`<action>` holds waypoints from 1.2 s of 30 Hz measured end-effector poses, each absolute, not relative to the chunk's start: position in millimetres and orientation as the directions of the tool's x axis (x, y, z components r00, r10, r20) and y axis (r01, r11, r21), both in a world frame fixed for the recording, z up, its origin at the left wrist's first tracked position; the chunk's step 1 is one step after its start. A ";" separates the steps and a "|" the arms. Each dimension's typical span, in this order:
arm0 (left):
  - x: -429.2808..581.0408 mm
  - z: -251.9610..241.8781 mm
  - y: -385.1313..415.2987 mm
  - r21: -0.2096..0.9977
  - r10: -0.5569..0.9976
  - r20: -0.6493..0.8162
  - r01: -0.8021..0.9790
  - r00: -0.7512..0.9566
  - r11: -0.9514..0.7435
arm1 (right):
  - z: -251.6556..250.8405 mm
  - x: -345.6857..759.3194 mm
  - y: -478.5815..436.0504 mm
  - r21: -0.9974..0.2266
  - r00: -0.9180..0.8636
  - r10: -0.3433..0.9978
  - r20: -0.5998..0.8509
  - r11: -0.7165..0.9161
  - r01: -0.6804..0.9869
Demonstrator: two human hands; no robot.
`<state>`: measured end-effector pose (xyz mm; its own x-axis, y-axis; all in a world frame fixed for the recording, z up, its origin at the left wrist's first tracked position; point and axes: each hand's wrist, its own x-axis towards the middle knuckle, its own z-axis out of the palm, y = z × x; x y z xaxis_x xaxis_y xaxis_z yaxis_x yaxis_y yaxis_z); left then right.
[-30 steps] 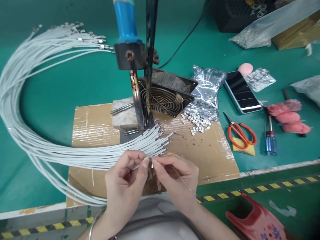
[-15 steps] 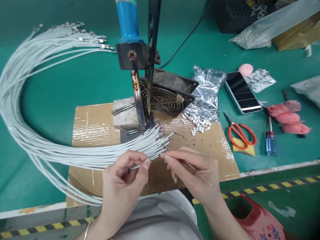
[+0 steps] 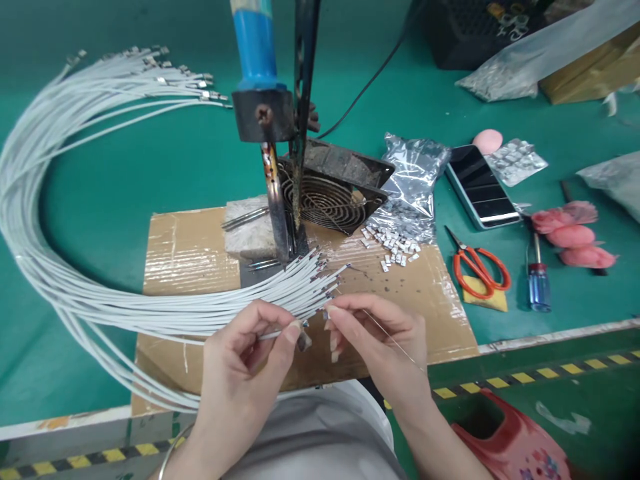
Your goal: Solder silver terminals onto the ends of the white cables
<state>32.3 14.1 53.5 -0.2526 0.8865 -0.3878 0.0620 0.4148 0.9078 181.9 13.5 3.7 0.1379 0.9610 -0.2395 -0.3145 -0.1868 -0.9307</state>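
A large bundle of thin white wires (image 3: 60, 267) curves from the far left round to the cardboard sheet (image 3: 190, 247), where its stripped ends fan out. My left hand (image 3: 250, 360) pinches the end of one white wire (image 3: 273, 333), which carries a small metal piece at its tip. My right hand (image 3: 375, 340) is closed in a pinch on a thin silvery strand (image 3: 390, 340) that runs back over the hand. The two hands are a little apart. A soldering iron (image 3: 265, 120) with a blue handle stands clamped upright just behind them.
A small black fan (image 3: 330, 193) lies behind the iron. Loose metal terminals (image 3: 395, 243) and a foil bag (image 3: 415, 180) lie right of it. Further right are a phone (image 3: 480, 183), orange scissors (image 3: 477, 267), a screwdriver (image 3: 539, 280) and pink items (image 3: 575, 233). A red plastic object (image 3: 510, 440) sits below the table edge.
My hands were touching tip to tip one second ago. The right hand has drawn away to the right and up a little. The left hand keeps its wire.
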 end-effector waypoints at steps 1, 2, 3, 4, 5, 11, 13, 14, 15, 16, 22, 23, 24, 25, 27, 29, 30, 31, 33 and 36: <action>31.7 53.9 14.4 0.905 0.886 -0.393 0.068 -0.244 0.420 | 4.7 181.7 14.4 -0.932 0.135 0.963 -0.235 -0.184 -0.313; 30.9 54.1 14.9 0.902 0.886 -0.401 0.069 -0.234 0.426 | 5.8 181.7 15.4 -0.936 0.128 0.966 -0.225 -0.177 -0.305; 30.0 54.1 15.4 0.899 0.885 -0.410 0.069 -0.223 0.433 | 7.0 181.7 16.4 -0.941 0.118 0.971 -0.209 -0.167 -0.294; 29.1 53.9 16.0 0.895 0.883 -0.418 0.068 -0.212 0.440 | 8.0 181.8 17.4 -0.947 0.108 0.975 -0.192 -0.155 -0.281; 28.2 53.7 16.7 0.892 0.882 -0.426 0.068 -0.204 0.447 | 8.9 181.9 18.2 -0.952 0.101 0.979 -0.177 -0.145 -0.268; 24.9 52.6 19.9 0.882 0.877 -0.448 0.072 -0.177 0.465 | 10.3 181.6 20.1 -0.959 0.091 0.982 -0.165 -0.138 -0.247; 24.9 52.9 20.0 0.882 0.876 -0.450 0.068 -0.176 0.467 | 10.2 181.4 20.0 -0.960 0.095 0.982 -0.161 -0.134 -0.245; 24.9 52.9 19.9 0.882 0.876 -0.448 0.071 -0.176 0.466 | 10.1 181.3 20.0 -0.961 0.094 0.983 -0.158 -0.132 -0.242; 24.9 52.8 19.7 0.884 0.879 -0.443 0.075 -0.174 0.461 | 10.1 181.2 20.1 -0.963 0.090 0.984 -0.156 -0.131 -0.237; 24.8 52.6 19.5 0.889 0.884 -0.434 0.078 -0.172 0.452 | 10.2 181.2 20.2 -0.964 0.087 0.984 -0.152 -0.128 -0.233; 23.9 49.0 18.4 0.911 0.904 -0.397 0.058 -0.158 0.409 | 10.1 181.7 21.7 -0.961 0.050 0.986 -0.159 -0.143 -0.237; 23.8 48.6 18.5 0.910 0.904 -0.397 0.055 -0.158 0.410 | 10.1 181.9 22.0 -0.962 0.045 0.987 -0.157 -0.143 -0.233; 23.7 48.3 18.6 0.911 0.904 -0.396 0.053 -0.158 0.409 | 10.0 182.0 22.3 -0.964 0.044 0.987 -0.153 -0.140 -0.225; 23.8 48.2 18.7 0.913 0.906 -0.393 0.053 -0.159 0.406 | 10.0 182.0 22.5 -0.967 0.044 0.988 -0.148 -0.135 -0.215; 24.1 48.3 19.1 0.916 0.909 -0.384 0.057 -0.162 0.398 | 9.9 182.0 22.7 -0.972 0.046 0.989 -0.138 -0.127 -0.197; 24.6 48.5 19.3 0.919 0.913 -0.373 0.070 -0.167 0.388 | 9.9 181.8 22.9 -0.974 0.045 0.990 -0.135 -0.124 -0.187; 25.0 48.6 19.4 0.921 0.916 -0.365 0.077 -0.168 0.382 | 9.9 181.7 23.0 -0.975 0.043 0.990 -0.136 -0.125 -0.185; 25.3 48.5 19.4 0.924 0.919 -0.357 0.084 -0.168 0.374 | 10.0 181.7 23.2 -0.975 0.040 0.990 -0.139 -0.129 -0.183; 26.0 48.3 19.3 0.928 0.925 -0.341 0.097 -0.168 0.360 | 10.2 182.0 23.4 -0.974 0.037 0.988 -0.148 -0.139 -0.180; 27.0 47.6 19.2 0.928 0.927 -0.330 0.120 -0.176 0.353 | 10.5 182.7 23.9 -0.972 0.033 0.987 -0.159 -0.151 -0.180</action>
<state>27.0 19.2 47.6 -0.1762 0.9273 -0.3301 0.1199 0.3531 0.9279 182.7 23.9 10.5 0.0326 0.9868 -0.1589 -0.1799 -0.1506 -0.9721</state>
